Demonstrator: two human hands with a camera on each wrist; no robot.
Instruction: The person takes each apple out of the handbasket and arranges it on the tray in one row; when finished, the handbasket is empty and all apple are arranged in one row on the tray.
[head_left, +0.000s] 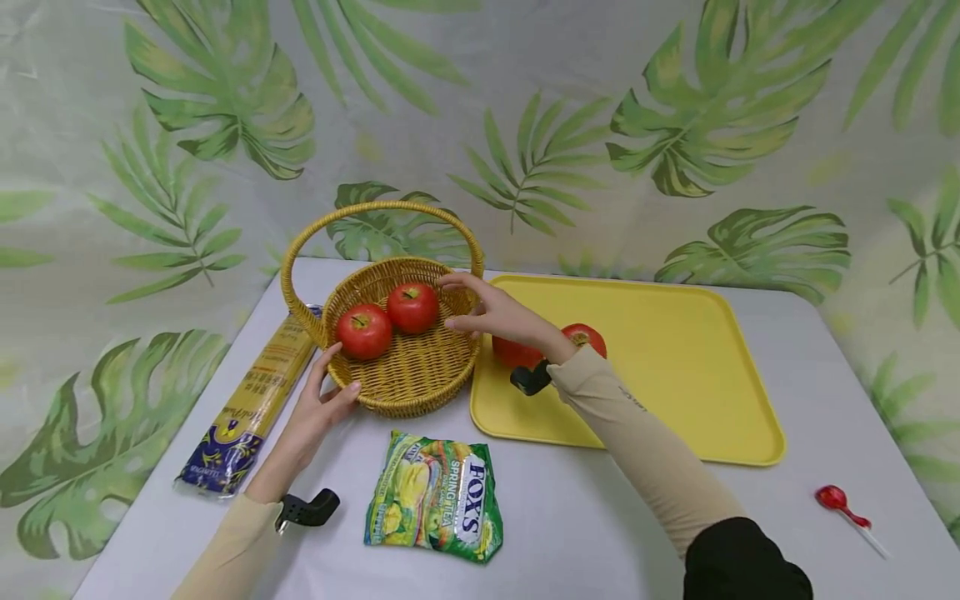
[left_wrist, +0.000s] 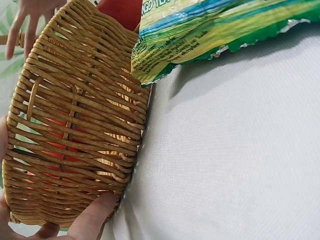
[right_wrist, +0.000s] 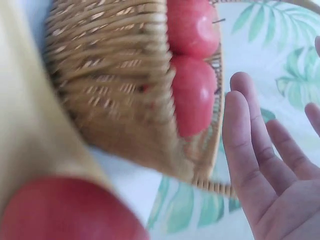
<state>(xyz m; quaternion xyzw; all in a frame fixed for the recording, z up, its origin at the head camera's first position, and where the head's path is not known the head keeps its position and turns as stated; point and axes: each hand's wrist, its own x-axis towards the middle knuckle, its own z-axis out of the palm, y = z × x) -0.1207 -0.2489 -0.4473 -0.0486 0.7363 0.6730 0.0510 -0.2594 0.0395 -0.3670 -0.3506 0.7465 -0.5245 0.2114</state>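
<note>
A wicker basket (head_left: 420, 400) with a tall handle holds two red apples (head_left: 363, 331), (head_left: 413, 307). My left hand (head_left: 318, 412) holds the basket's near left side, its thumb against the woven wall in the left wrist view. Over the basket's right rim, my right hand (head_left: 498, 313) has its fingers extended; in the right wrist view the palm (right_wrist: 295, 210) is bare. Two more red apples (head_left: 517, 353), (head_left: 585, 337) sit on the yellow tray (head_left: 660, 375), partly hidden behind my right hand and forearm.
A yellow-and-blue noodle packet (head_left: 258, 392) lies left of the basket. In front is a green FOX'S candy bag (head_left: 435, 497). A red lollipop (head_left: 843, 508) lies at the far right on the white table (head_left: 585, 517). A leaf-print cloth (head_left: 540, 150) hangs behind.
</note>
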